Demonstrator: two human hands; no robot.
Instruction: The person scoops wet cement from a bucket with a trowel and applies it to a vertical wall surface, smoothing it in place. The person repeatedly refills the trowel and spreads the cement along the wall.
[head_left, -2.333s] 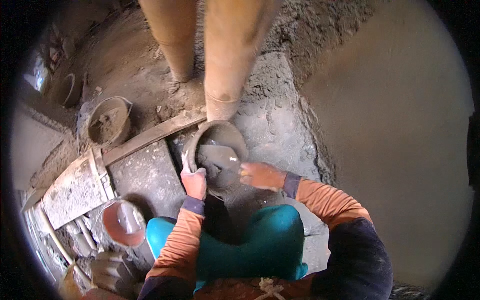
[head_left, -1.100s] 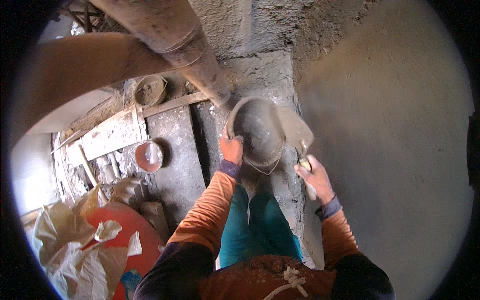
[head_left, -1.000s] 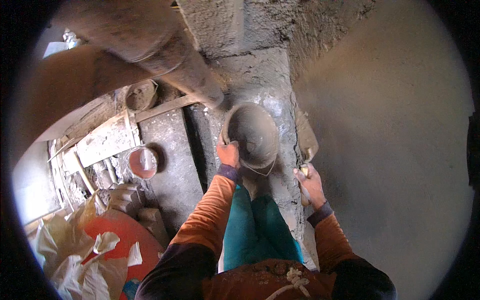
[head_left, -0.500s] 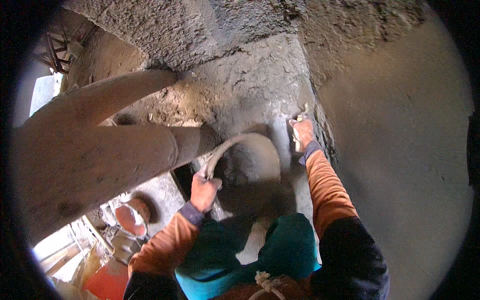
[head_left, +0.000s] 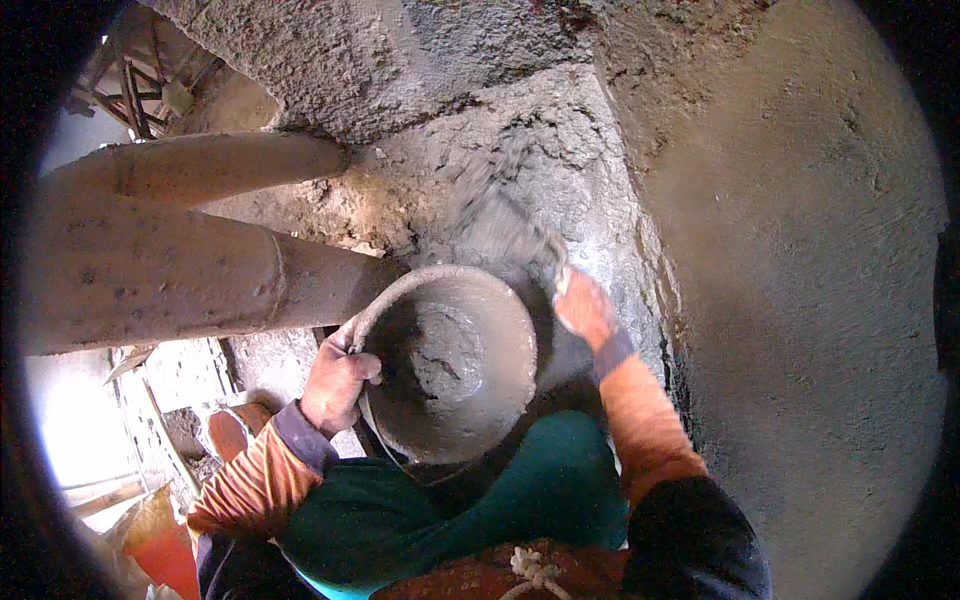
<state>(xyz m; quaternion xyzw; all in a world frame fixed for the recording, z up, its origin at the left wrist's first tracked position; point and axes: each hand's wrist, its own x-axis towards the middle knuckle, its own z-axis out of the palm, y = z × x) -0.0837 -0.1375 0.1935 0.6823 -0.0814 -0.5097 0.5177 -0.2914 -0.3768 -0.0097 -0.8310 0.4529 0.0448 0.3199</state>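
My left hand (head_left: 338, 383) is closed round the left rim of a mortar-caked bucket (head_left: 512, 335), its thumb over the edge. Tilted toward me, the bucket shows wet grey mortar (head_left: 448, 352) inside. To the right of it, my right hand (head_left: 585, 308) grips the handle of a trowel (head_left: 510, 222). Motion smears the trowel's blade, and a dark streak lies beyond it against the rough grey surface (head_left: 560, 115). Whether mortar is on the blade I cannot tell.
Two thick brown poles or pipes (head_left: 150, 285) come in from the left, close to the bucket. A smoother plastered wall (head_left: 800, 260) fills the right side. At lower left are a reddish container (head_left: 228, 432) and an orange-red sack-like thing (head_left: 165, 550). My knees, in green cloth, are below the bucket.
The bucket has come nearer and tipped so its inside shows, my left hand moving left and down with it. My right hand has moved slightly left and down from the wall's corner, swinging the trowel.
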